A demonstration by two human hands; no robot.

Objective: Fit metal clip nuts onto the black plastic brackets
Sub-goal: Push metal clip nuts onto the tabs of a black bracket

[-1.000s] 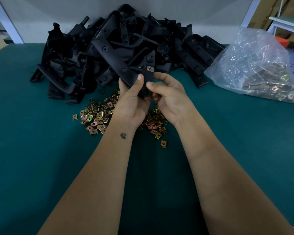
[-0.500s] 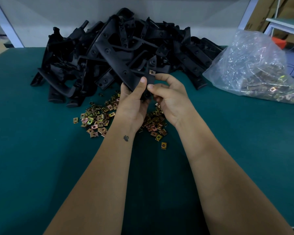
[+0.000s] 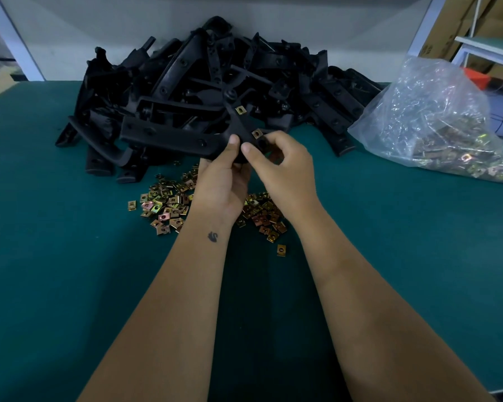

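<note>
Gripping the stiff, light bracket [image 3: 186,137] near its fork, our left hand [image 3: 221,184] steadied it while our right hand [image 3: 282,169] pinched a clip nut [image 3: 256,133] on.

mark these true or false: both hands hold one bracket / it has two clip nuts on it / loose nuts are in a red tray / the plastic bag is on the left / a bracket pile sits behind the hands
1. Both the left hand and right hand hold one black bracket: true.
2. It carries two clip nuts: true.
3. Loose nuts are in a red tray: false, they lie on the green table.
4. The plastic bag is on the left: false, right.
5. A bracket pile sits behind the hands: true.
</note>
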